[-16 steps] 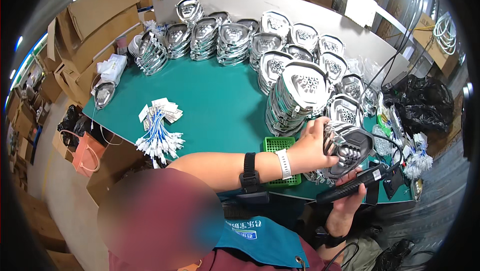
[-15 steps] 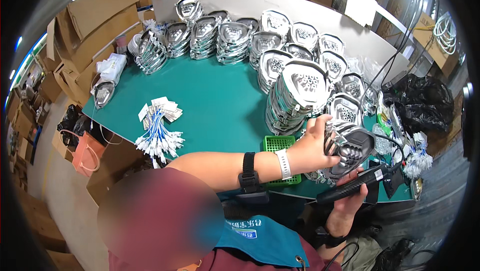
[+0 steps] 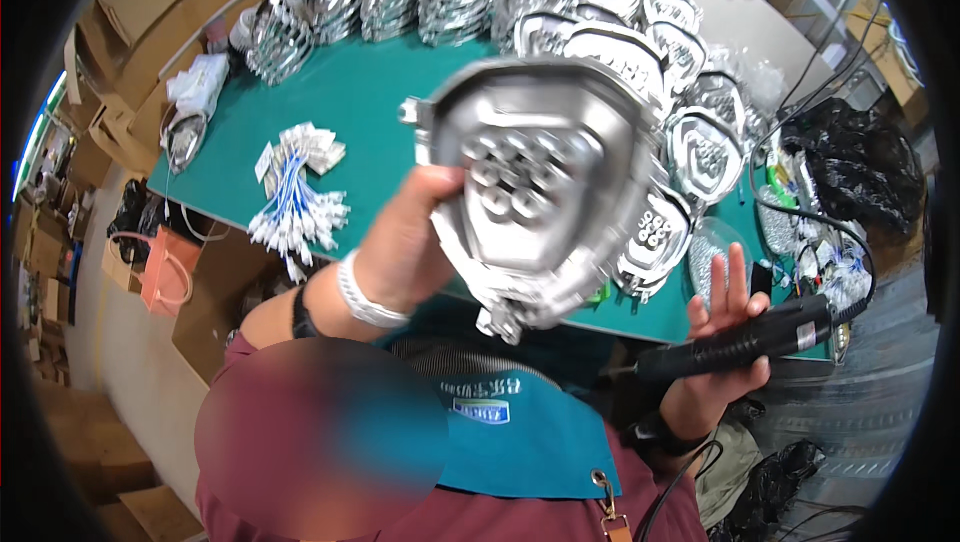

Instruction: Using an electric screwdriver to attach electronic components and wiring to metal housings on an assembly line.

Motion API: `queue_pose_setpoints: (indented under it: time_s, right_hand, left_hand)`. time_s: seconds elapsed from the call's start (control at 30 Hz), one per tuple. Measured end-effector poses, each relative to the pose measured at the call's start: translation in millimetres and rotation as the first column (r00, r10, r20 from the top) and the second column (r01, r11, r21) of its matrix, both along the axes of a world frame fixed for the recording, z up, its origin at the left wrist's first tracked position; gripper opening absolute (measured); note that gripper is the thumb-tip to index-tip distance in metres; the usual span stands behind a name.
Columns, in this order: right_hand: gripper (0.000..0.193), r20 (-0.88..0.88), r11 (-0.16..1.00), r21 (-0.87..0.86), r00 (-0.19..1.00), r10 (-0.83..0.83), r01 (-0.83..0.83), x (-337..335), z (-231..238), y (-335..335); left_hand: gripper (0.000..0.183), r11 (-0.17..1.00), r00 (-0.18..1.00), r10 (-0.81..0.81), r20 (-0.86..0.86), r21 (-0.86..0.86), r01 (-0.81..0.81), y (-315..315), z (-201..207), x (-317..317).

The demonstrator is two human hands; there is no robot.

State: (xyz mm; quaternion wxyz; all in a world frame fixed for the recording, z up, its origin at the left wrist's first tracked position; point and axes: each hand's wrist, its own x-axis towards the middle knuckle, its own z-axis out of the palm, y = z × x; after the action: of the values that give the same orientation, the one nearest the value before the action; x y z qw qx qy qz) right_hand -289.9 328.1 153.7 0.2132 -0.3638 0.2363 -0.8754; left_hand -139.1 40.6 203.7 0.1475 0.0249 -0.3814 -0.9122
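Note:
My left hand point(image 3: 405, 242) grips a silver metal housing point(image 3: 540, 212) by its left edge, thumb on its face. The housing is rounded and three-sided, with several round tubes in its recessed middle, and is raised close in front of me, slightly blurred. On the right, my right hand point(image 3: 702, 397) holds a black electric screwdriver point(image 3: 735, 349) across its palm, some fingers stretched out past it. The tool's tip points left, and its cord point(image 3: 868, 272) runs up from the right end. Several like housings point(image 3: 705, 152) stand behind the raised one.
Stacks of silver housings point(image 3: 460, 2) line the back of the green table point(image 3: 365, 92). A bundle of white-and-blue wires point(image 3: 298, 197) lies at the left. Black plastic bags point(image 3: 850, 162) are at the right. An orange bag point(image 3: 168, 272) hangs beside cardboard boxes. Part of the green basket is hidden behind the housing.
My left hand has brought the housing up and left, away from the stacks, and turned its face toward me. My right hand has moved right with the screwdriver. The view has shifted too.

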Motion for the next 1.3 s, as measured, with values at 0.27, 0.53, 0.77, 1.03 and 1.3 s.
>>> queue_pose_setpoints:
  time_s: [0.27, 0.53, 0.77, 1.03, 1.3]
  right_hand:
    - [0.056, 0.115, 0.979, 0.144, 0.98, -0.161, 0.144, -25, -48, 14]
    - [0.054, 0.131, 0.989, 0.148, 0.991, -0.006, -0.014, -33, -69, 15]
    - [0.053, 0.235, 0.995, 0.081, 0.971, 0.036, -0.057, -35, -80, 14]
    - [0.049, 0.292, 0.998, 0.055, 0.956, 0.009, -0.027, -33, -75, 7]
    - [0.045, 0.314, 0.999, 0.027, 0.949, 0.025, -0.035, -34, -76, 6]
  left_hand:
    - [0.039, 0.947, 0.925, 0.31, 0.22, 0.013, -0.32, -77, -72, 34]
    - [0.051, 0.895, 0.862, 0.429, 0.269, -0.253, -0.367, -80, -88, 29]
    - [0.061, 0.617, 0.748, 0.656, 0.103, -0.644, -0.452, -71, -88, 42]
    - [0.068, -0.715, 0.479, 0.318, -0.819, -0.538, -0.447, -50, -116, 72]
    - [0.04, -0.586, 0.672, 0.486, -0.559, -0.779, -0.224, -32, -138, 64]
